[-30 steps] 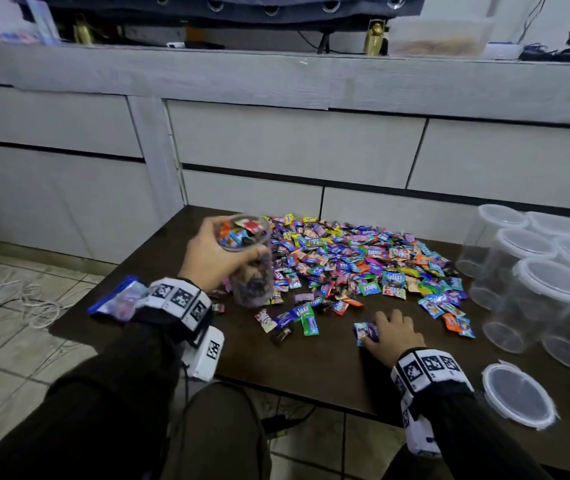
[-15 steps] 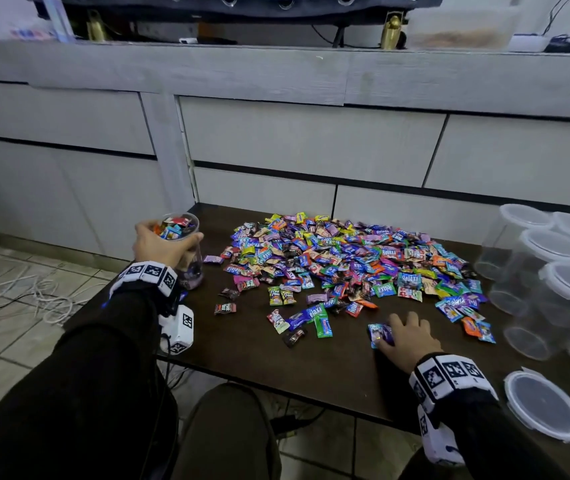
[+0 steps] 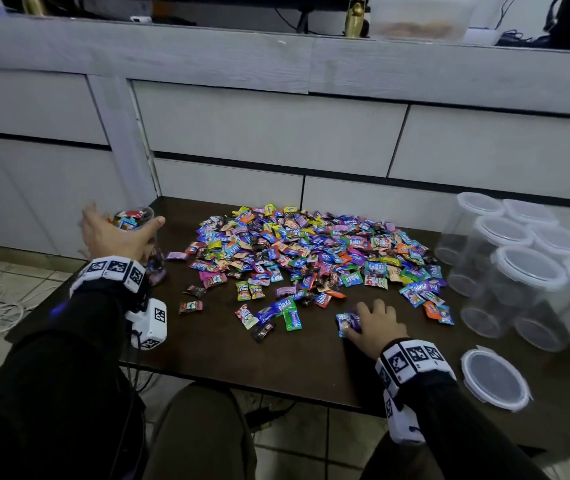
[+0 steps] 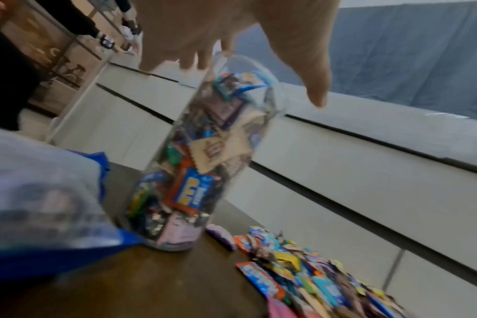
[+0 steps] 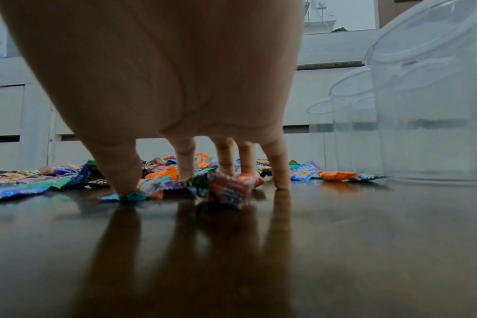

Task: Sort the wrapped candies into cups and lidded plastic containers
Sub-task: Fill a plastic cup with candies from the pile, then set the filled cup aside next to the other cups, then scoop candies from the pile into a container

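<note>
A wide heap of wrapped candies (image 3: pixel 311 251) covers the middle of the dark table (image 3: pixel 311 368). A clear cup (image 3: pixel 133 216) packed with candies stands upright at the table's far left corner, also seen in the left wrist view (image 4: pixel 202 163). My left hand (image 3: pixel 117 233) hovers at its rim with fingers and thumb spread (image 4: pixel 232 43), not gripping. My right hand (image 3: pixel 377 320) rests near the front edge. Its straight fingertips (image 5: pixel 187 163) press on a few loose candies (image 3: pixel 347 322) (image 5: pixel 223 189) on the table.
Several clear lidded containers (image 3: pixel 526 268) (image 5: pixel 433 129) are clustered at the right edge. One loose lid (image 3: pixel 494 379) lies flat at the front right. A blue and white bag (image 4: pixel 41 204) lies beside the cup. Grey cabinet fronts (image 3: pixel 242 133) stand right behind the table.
My left hand carried the cup left to the table corner, set it down and spread its fingers off it. The right hand stayed on its candies.
</note>
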Motion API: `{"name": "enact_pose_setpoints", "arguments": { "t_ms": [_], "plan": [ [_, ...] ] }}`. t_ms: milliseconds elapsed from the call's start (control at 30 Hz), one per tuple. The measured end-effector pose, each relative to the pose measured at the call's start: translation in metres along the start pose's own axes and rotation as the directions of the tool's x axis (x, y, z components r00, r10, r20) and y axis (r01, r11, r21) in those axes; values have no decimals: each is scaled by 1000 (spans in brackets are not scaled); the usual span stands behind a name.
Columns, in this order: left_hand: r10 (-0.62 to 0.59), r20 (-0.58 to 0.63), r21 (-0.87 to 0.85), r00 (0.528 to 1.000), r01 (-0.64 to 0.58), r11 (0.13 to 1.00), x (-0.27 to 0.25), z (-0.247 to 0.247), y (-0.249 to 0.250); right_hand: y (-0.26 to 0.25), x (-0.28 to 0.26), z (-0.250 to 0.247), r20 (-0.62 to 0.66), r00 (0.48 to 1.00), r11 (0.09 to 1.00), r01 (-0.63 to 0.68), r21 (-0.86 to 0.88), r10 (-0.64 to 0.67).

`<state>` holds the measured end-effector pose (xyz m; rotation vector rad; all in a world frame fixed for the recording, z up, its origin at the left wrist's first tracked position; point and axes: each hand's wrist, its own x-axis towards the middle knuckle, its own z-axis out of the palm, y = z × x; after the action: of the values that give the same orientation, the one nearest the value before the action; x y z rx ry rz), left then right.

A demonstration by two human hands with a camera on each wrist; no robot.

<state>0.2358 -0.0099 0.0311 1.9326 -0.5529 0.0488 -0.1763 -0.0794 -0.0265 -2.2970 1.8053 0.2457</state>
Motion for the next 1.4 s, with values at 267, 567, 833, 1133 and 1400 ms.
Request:
{"name": "enact_pose_setpoints", "arguments": {
  "t_ms": [267, 567, 833, 1133, 1400],
  "plan": [
    [523, 395, -270, 755, -448, 852, -109, 33, 77, 21, -11, -42, -159, 984, 981, 107, 161, -81],
    [253, 962, -75, 102, -794, 603, -242, 84, 76, 108, -40, -130, -701, 704, 990, -23, 138, 114],
    [79, 996, -4, 48, -835, 550, -257, 95, 72, 166, -24, -123, -492, 790, 927, -357, 116, 366],
    [82, 996, -13, 39, -833, 553, -254, 98, 70, 169, -18, -106, -508, 798, 887, -443, -129, 325],
    [83, 996, -13, 41, -831, 556, -253, 101, 67, 149, -27, -116, -552, 829, 986, 4, 169, 91]
  ]
}}
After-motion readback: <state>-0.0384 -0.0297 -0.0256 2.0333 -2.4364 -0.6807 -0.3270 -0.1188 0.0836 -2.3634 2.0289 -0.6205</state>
